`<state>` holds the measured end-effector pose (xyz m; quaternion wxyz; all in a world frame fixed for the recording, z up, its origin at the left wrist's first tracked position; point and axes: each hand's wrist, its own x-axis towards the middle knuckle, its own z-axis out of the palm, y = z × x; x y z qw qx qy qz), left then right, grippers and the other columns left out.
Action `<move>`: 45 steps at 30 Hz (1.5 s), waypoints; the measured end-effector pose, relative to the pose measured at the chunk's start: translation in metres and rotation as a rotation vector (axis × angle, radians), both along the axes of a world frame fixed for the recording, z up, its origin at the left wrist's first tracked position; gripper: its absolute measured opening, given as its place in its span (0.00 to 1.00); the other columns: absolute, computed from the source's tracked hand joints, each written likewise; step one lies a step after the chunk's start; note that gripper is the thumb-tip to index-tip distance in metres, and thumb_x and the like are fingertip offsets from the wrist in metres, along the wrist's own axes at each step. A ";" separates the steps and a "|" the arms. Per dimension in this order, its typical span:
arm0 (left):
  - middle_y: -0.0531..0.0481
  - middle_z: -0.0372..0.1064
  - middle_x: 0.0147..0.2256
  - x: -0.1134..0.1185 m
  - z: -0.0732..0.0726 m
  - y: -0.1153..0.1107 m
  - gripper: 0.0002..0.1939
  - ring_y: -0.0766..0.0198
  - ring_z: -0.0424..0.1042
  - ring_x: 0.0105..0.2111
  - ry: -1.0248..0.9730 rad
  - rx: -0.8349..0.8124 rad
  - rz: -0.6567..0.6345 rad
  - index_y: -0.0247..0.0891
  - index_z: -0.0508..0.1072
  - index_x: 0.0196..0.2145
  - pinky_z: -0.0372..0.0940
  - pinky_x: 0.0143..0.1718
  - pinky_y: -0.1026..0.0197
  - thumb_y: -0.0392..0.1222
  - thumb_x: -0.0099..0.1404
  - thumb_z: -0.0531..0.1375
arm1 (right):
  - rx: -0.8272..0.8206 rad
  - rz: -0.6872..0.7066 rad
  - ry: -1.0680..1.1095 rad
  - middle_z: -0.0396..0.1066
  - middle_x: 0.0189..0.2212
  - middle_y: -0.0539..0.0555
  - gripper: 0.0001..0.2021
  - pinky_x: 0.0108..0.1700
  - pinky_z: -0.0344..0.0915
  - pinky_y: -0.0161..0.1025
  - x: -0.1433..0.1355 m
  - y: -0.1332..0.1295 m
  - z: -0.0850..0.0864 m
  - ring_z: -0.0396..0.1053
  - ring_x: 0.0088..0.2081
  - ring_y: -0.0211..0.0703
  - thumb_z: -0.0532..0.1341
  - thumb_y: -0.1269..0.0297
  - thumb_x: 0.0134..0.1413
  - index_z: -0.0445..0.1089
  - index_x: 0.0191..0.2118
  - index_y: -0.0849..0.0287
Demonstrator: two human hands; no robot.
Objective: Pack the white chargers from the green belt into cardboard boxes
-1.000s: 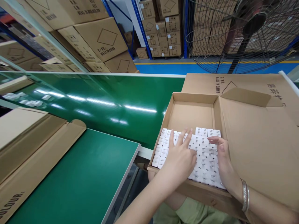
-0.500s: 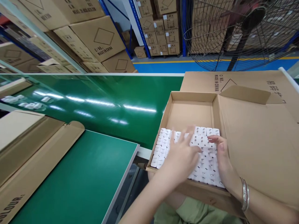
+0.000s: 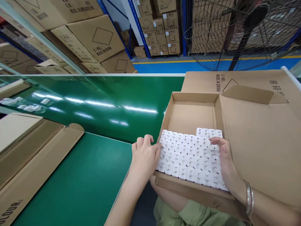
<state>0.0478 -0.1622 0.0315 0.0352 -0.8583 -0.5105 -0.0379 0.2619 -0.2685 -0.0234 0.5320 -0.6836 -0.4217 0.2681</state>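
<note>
A shallow cardboard box [image 3: 217, 110] rests near my lap, with rows of small white pieces [image 3: 190, 157] packed in its nearer part. The far part of the box shows bare cardboard, and a short extra row of white pieces stands at the right. My left hand [image 3: 145, 153] is at the box's left wall, fingers bent but apart, thumb touching the edge by the leftmost pieces. Along the right wall lies my right hand [image 3: 227, 163], fingers stretched over the rightmost pieces, nothing held in it. A bracelet circles the right wrist.
A green conveyor surface [image 3: 105, 94] runs behind the box, with white bagged items [image 3: 30, 108] at its far left. A large carton [image 3: 263, 141] lies open under and right of the box. At left is another carton [image 3: 30, 157]; a fan [image 3: 254, 18] stands beyond.
My left hand has moved left, from over the middle of the white pieces to the box's left wall. My right hand has stayed at the right side.
</note>
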 end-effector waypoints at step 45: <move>0.38 0.69 0.44 0.145 -0.008 0.047 0.32 0.55 0.67 0.46 -0.307 -0.785 -0.439 0.30 0.70 0.43 0.59 0.48 0.55 0.50 0.68 0.33 | -0.005 0.021 -0.039 0.58 0.45 0.55 0.20 0.56 0.50 0.49 -0.002 0.001 0.011 0.56 0.50 0.48 0.38 0.47 0.62 0.57 0.47 0.51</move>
